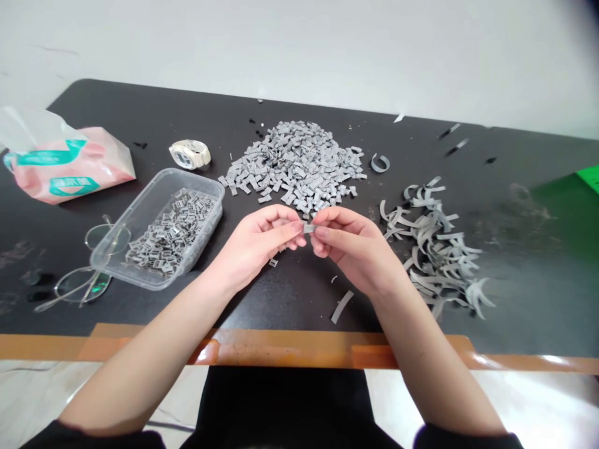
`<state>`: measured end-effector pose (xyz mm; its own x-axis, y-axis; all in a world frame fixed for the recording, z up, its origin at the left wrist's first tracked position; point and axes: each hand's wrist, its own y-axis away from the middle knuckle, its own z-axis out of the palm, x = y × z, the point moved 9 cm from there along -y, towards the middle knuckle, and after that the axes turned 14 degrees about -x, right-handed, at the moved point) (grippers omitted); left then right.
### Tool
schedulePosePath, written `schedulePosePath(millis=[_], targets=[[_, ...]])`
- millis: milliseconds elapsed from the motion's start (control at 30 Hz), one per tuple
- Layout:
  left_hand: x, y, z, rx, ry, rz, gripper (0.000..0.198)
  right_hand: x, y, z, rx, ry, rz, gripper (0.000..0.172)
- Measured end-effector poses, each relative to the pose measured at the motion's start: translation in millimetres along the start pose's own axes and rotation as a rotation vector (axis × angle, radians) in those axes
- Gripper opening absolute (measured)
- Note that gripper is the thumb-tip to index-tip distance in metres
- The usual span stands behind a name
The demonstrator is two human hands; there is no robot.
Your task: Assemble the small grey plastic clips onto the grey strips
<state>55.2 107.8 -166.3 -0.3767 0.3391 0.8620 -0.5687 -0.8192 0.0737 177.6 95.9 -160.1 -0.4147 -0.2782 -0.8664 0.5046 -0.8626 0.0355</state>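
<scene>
Between my two hands a short grey strip is pinched, its middle showing in the small gap between the fingertips. My left hand is closed on the strip's left end, thumb on top. My right hand grips the other end between thumb and fingers. Whether a buckle sits on the strip under my fingers is hidden. Just beyond the hands lies a large heap of small grey folded pieces. Below my left hand a small metal buckle lies on the table. A loose grey strip rests near my right wrist.
A clear plastic tub of small metal buckles stands at left, partly over eyeglasses. Behind it are a white watch and a tissue pack. Curved grey strips lie scattered at right. Orange tape covers the table's front edge.
</scene>
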Motion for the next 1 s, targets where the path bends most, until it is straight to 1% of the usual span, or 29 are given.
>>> schedulePosePath(millis=[100,300,467,567,633,700,867,1000], targets=[[2.3,1.2,-1.6,0.029,0.014,0.017,0.013,-1.2,0.6,-2.8,0.028,0.089,-0.010,0.011],[4.5,1.6,-2.8,0.040,-0.076,0.019,0.011,-0.9,1.8,-11.3,0.128,0.166,-0.024,0.008],[5.5,1.8,-1.9,0.032,-0.095,0.017,0.013,-4.7,2.2,-12.8,0.138,0.114,-0.027,0.007],[7.7,2.7,-2.0,0.050,-0.112,0.033,0.013,-5.0,2.1,-13.8,0.147,0.071,-0.021,0.008],[8.7,3.2,-2.3,0.069,-0.136,0.044,0.013,-2.6,1.1,-11.6,0.122,0.061,0.000,0.009],[9.5,3.8,-2.6,0.087,-0.167,0.058,0.015,0.3,0.3,-9.6,0.101,0.062,0.018,0.009],[13.8,6.2,-0.1,0.093,-0.282,0.102,0.022,3.9,1.1,-14.3,0.151,0.046,0.020,0.011],[16.5,7.7,2.6,0.086,-0.401,0.096,0.020,5.6,0.6,-13.9,0.148,0.021,0.039,0.014]])
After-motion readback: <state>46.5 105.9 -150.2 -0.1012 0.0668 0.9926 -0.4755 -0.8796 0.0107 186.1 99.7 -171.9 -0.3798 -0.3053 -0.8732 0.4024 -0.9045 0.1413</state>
